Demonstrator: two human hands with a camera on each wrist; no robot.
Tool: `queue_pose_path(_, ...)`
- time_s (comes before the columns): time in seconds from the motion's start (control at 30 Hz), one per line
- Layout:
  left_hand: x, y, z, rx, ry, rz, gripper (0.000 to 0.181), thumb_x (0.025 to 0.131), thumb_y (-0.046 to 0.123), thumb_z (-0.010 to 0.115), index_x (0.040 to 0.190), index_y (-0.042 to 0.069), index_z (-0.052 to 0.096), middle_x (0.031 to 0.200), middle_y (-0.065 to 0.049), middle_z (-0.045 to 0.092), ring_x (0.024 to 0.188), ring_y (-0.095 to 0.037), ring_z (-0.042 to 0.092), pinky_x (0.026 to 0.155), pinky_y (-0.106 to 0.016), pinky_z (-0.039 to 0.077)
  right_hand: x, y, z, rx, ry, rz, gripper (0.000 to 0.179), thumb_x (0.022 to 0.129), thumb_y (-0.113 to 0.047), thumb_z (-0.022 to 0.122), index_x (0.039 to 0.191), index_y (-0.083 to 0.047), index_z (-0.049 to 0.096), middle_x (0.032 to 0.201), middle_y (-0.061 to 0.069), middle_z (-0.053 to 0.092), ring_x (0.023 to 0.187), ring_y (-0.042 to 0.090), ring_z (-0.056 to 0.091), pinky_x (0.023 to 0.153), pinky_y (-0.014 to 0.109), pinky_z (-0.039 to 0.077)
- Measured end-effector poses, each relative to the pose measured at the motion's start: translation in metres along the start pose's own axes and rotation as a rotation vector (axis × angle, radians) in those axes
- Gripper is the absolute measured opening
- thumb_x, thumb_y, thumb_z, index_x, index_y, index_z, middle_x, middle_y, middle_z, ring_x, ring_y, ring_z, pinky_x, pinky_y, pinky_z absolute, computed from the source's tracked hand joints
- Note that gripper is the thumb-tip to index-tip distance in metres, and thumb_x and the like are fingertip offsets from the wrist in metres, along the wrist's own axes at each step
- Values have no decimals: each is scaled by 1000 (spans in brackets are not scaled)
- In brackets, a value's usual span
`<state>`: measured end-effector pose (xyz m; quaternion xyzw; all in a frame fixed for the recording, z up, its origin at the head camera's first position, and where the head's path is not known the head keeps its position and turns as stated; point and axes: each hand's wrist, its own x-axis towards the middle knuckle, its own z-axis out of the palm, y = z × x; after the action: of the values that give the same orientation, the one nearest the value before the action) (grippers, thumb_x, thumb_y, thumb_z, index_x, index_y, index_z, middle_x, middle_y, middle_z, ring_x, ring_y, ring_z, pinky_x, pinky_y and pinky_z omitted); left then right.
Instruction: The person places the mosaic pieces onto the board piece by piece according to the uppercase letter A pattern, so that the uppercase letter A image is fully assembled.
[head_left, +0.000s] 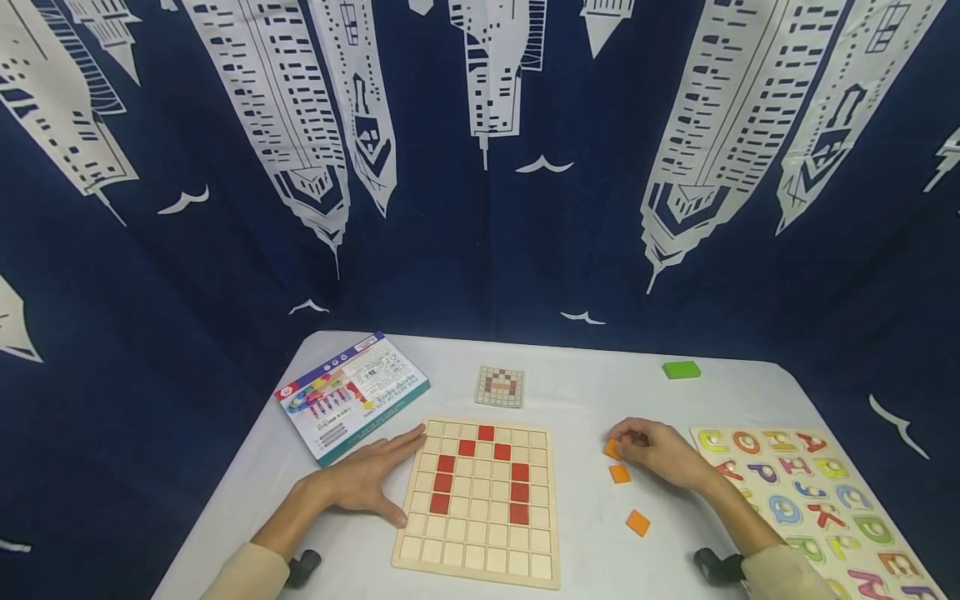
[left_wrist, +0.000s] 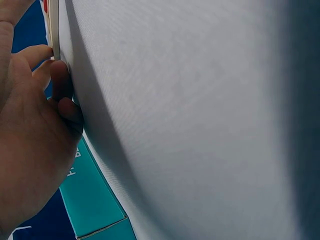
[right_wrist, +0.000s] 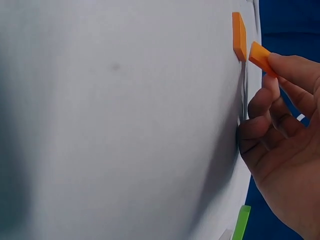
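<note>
A square wooden grid board [head_left: 477,533] lies on the table with several red tiles [head_left: 520,492] set in an arch. My left hand [head_left: 367,475] is spread at the board's left side, thumb and fingertips touching its edge; in the left wrist view the hand [left_wrist: 37,120] meets that edge too. To the right of the board, my right hand [head_left: 663,450] pinches an orange tile [right_wrist: 259,56] between thumb and fingers, raised off the cloth in the right wrist view. Two more orange tiles lie below it, a nearer one [head_left: 638,523] and another [head_left: 619,474].
A patterned card [head_left: 499,387] lies beyond the board. At the back left is a teal-edged box [head_left: 352,396]. A green block [head_left: 681,370] sits at the back right, and an alphabet board [head_left: 795,467] covers the right side beside my right forearm.
</note>
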<state>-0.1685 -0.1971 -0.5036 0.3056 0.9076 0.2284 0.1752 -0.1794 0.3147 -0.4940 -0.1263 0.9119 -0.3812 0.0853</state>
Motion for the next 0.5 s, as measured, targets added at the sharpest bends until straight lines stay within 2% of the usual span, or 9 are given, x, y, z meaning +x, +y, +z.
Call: queue_pose_path(0.5,-1,2,-1,-13,-6,-8,128,60,71,82,162,21,22,170,5,7,154,-31,17,122,-57,20,3,-16,10,45,2,32,20,93,-22,71,112,-15,71,93,-2,65,83,14,57,69,22,49)
